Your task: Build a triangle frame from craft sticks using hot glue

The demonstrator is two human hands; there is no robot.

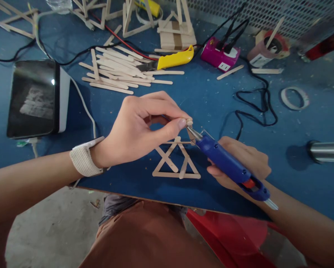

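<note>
My left hand (144,126) pinches the end of a wooden craft stick (189,122) between thumb and fingertips, over the middle of the table. Wrapped in my right hand (242,158) is a blue hot glue gun (222,154). Its metal nozzle points up and left, right at the pinched stick end; I cannot tell whether it touches. Below lies a triangular frame of craft sticks (176,174), with crossing sticks inside. My left hand hides part of the held stick.
Behind my hands lie a pile of loose craft sticks (113,69) and a yellow box cutter (175,59). A purple power adapter (220,54) with black cords stands at the back. A black-and-white device (33,98) sits left, a metal cylinder (327,152) right.
</note>
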